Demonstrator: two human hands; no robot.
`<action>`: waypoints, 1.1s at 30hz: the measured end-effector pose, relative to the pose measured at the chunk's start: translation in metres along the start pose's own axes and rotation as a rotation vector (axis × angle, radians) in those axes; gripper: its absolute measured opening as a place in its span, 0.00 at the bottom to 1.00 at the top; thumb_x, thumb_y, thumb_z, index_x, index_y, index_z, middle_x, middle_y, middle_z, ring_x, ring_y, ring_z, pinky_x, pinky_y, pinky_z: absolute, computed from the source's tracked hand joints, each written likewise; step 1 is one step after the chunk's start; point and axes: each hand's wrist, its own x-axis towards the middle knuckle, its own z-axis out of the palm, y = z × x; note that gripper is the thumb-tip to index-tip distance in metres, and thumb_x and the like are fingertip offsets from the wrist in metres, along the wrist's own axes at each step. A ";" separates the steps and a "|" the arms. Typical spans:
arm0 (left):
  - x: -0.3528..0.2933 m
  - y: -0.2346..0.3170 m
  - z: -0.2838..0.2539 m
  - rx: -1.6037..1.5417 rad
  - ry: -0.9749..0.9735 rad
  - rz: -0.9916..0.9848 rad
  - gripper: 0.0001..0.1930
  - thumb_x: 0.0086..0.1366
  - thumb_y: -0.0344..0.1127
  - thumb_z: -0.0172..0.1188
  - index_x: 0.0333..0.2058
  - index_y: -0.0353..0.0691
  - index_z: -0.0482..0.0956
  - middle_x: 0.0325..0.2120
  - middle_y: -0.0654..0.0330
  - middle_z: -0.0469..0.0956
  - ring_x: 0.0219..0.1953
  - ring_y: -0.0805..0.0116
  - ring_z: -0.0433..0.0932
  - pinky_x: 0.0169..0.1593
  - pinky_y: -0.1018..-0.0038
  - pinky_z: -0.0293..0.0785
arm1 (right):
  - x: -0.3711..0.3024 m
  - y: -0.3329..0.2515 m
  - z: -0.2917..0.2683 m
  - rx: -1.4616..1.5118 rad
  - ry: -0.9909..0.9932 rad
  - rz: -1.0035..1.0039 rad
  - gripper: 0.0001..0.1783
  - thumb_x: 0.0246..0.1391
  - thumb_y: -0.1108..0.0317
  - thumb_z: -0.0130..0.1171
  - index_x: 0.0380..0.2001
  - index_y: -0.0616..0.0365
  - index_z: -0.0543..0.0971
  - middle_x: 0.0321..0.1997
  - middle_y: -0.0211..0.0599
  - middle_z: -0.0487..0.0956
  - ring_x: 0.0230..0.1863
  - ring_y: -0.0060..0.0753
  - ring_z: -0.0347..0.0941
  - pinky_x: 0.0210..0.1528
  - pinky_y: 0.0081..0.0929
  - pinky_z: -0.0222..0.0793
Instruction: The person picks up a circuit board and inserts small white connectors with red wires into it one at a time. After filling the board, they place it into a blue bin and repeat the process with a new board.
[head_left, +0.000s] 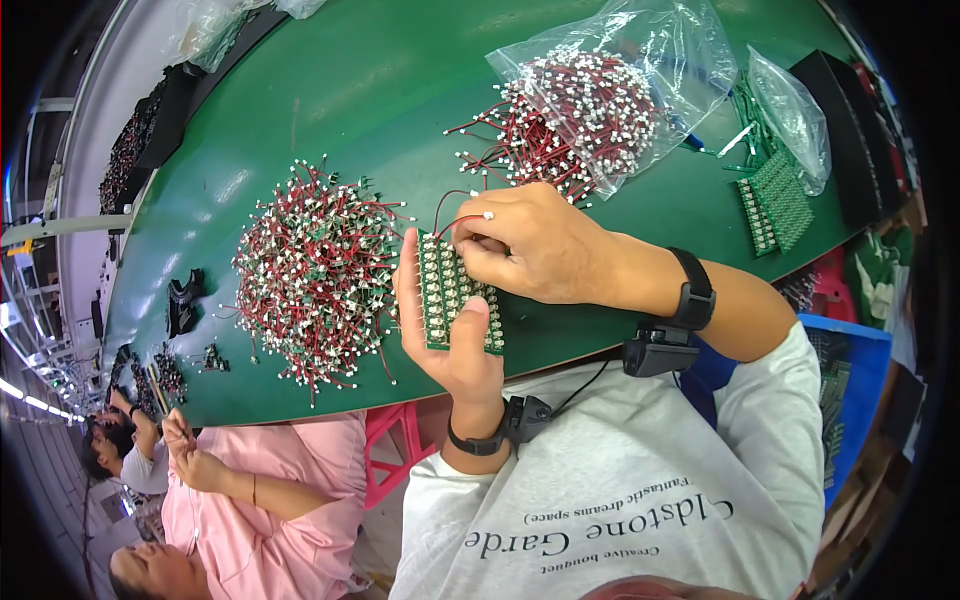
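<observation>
My left hand [467, 365] grips a green circuit board panel [436, 292] by its sides, thumb across the front. Rows of small metallic parts run along the panel. Over its far edge, my right hand [545, 245] is closed in a pinch on a thin red and black wire lead [462, 221]. A white plug sits on the lead's loose end, beside my knuckles. My fingers hide the pinched end, so whether it touches the panel cannot be made out. Close by on the left rises a large pile of wired small boards [315, 275] with white plugs.
Beyond my hands, a clear plastic bag [690, 60] partly covers a heap of red and black leads [580, 110]. More green panels [780, 205] lie right, near a black box [840, 130]. A blue bin [855, 400] stands beside my right elbow. A co-worker in pink [270, 480] sits left.
</observation>
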 end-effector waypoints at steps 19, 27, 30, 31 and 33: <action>-0.002 -0.003 -0.006 0.457 -0.073 0.239 0.36 0.47 0.27 0.55 0.60 0.25 0.66 0.46 0.52 0.70 0.46 0.64 0.72 0.52 0.71 0.69 | -0.007 -0.009 0.001 -0.245 -0.006 -0.028 0.06 0.50 0.72 0.59 0.29 0.62 0.73 0.25 0.39 0.74 0.23 0.44 0.74 0.25 0.38 0.70; -0.006 0.000 -0.014 0.368 -0.060 0.183 0.37 0.44 0.25 0.52 0.59 0.25 0.66 0.40 0.55 0.71 0.41 0.67 0.72 0.48 0.73 0.71 | -0.003 -0.008 -0.001 -0.194 -0.022 -0.019 0.07 0.47 0.76 0.63 0.29 0.60 0.75 0.26 0.39 0.75 0.26 0.46 0.75 0.26 0.39 0.70; -0.004 0.001 -0.018 0.322 -0.050 0.171 0.37 0.45 0.23 0.51 0.60 0.25 0.66 0.40 0.56 0.72 0.41 0.70 0.72 0.47 0.76 0.71 | -0.001 -0.006 0.008 -0.210 -0.025 -0.029 0.06 0.48 0.73 0.64 0.30 0.59 0.76 0.25 0.40 0.75 0.26 0.45 0.75 0.27 0.38 0.70; -0.003 0.003 -0.020 0.282 -0.040 0.137 0.37 0.45 0.23 0.51 0.60 0.25 0.65 0.41 0.55 0.73 0.41 0.71 0.73 0.48 0.76 0.71 | 0.003 -0.005 0.007 -0.215 -0.031 -0.033 0.06 0.48 0.73 0.64 0.30 0.59 0.76 0.25 0.40 0.75 0.26 0.45 0.75 0.27 0.38 0.70; -0.001 0.011 -0.030 0.157 -0.023 0.061 0.37 0.48 0.22 0.50 0.62 0.24 0.62 0.52 0.46 0.71 0.49 0.64 0.75 0.54 0.71 0.73 | 0.016 0.001 -0.002 -0.105 -0.121 -0.016 0.06 0.49 0.71 0.64 0.31 0.58 0.78 0.25 0.40 0.77 0.26 0.44 0.76 0.27 0.36 0.70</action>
